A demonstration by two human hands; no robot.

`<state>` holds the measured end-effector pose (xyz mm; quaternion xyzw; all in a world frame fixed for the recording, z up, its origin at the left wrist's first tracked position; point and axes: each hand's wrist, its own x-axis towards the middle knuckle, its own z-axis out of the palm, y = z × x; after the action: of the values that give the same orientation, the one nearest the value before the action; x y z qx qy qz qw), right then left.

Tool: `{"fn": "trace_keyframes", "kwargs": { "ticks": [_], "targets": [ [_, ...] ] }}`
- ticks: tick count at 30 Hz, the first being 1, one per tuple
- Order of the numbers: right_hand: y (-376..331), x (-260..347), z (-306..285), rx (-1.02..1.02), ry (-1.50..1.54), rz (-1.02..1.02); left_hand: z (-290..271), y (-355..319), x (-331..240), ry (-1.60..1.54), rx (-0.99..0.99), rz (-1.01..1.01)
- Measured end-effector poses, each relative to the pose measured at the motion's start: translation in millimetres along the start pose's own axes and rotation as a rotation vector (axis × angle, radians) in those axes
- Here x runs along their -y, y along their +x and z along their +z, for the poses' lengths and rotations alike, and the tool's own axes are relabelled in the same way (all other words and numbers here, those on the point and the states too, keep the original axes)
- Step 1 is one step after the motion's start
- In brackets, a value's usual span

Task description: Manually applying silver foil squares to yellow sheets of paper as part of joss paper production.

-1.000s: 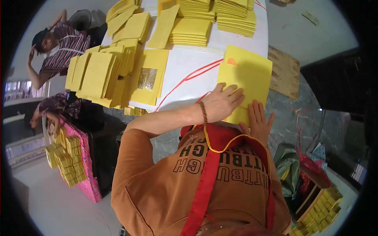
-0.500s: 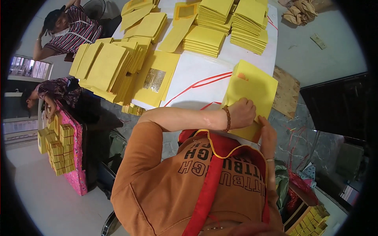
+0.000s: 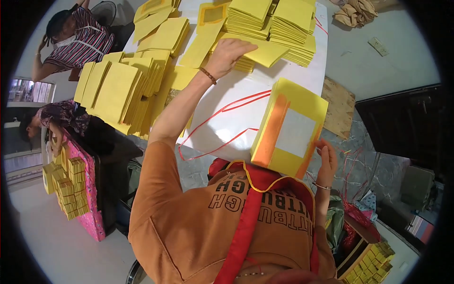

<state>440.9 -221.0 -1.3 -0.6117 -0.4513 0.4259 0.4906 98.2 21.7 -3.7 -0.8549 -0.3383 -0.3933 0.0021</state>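
Observation:
My left hand (image 3: 228, 53) reaches far across the white table (image 3: 236, 94) and rests its fingers on a loose yellow sheet (image 3: 270, 53) lying against the stacks of yellow sheets (image 3: 288, 26). My right hand (image 3: 326, 161) pinches the right edge of a yellow envelope (image 3: 289, 128) that has an orange strip and a pale square window. The envelope is tilted up at the near table edge, above my chest.
Red cords (image 3: 227, 111) loop over the table. More yellow stacks (image 3: 118, 90) fan out at the left. Two other people (image 3: 75, 38) are at the far left by a pink box (image 3: 82, 199) of yellow packs. A crate (image 3: 369, 258) stands lower right.
My left hand left the envelope and stretched out to the far stacks. The envelope has turned over and lifted, now showing its orange strip and window, held by my right hand alone.

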Motion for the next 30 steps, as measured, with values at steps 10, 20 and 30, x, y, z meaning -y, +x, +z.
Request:
{"fn": "trace_keyframes", "kwargs": {
  "ticks": [10, 20, 30],
  "targets": [
    [2, -8, 0, -0.042, 0.034, 0.042, 37, -43, 81, 0.340, 0.152, -0.011],
    [6, -14, 3, -0.015, 0.054, 0.068, 40, -29, 85, 0.356, 0.156, -0.076],
    [6, -7, 11, -0.016, 0.028, 0.095, 54, -58, 89, 0.167, 0.420, -0.260]
  ]
}}
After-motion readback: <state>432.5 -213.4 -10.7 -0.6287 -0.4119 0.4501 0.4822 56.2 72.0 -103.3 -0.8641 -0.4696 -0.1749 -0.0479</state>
